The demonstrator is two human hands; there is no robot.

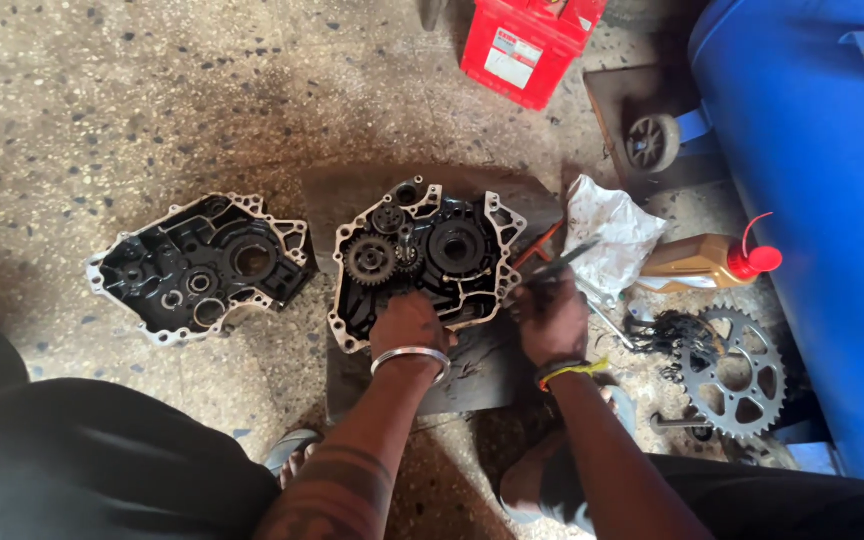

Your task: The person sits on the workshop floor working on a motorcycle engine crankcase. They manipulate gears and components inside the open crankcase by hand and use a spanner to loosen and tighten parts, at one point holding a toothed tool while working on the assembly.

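1. Dark trousers (pixel 102 460) and both bare forearms fill the bottom of the view; the person squats on the floor over the work.
2. Left hand (pixel 407 322), a metal bangle at the wrist, rests closed on the lower edge of the engine case half (pixel 427 255), fingers curled over its rim as if steadying it.
3. Right hand (pixel 550 318), banded at the wrist, grips a thin dark tool (pixel 562 262) that points up and to the right, just beside the case's right edge.
4. Gears (pixel 372 260) sit inside this case half, which lies on a dark mat (pixel 482 375) in the middle of the floor.
5. Judging by this, the step in hand is work on the gear side of the case. A next move would call for a firm hold with the left hand and a careful tool tip near the case edge.
6. Left of it, apart, lies a second case half (pixel 197 265) without gears.
7. Right of the hands lie a crumpled white rag (pixel 607 232), an amber oil bottle (pixel 707 260) with a red cap, and a sprocket (pixel 737 370) with a chain.
8. Speckled, oil-stained concrete floor (pixel 102 110); a red box (pixel 524 45) beyond, a blue drum (pixel 822 200) at right.
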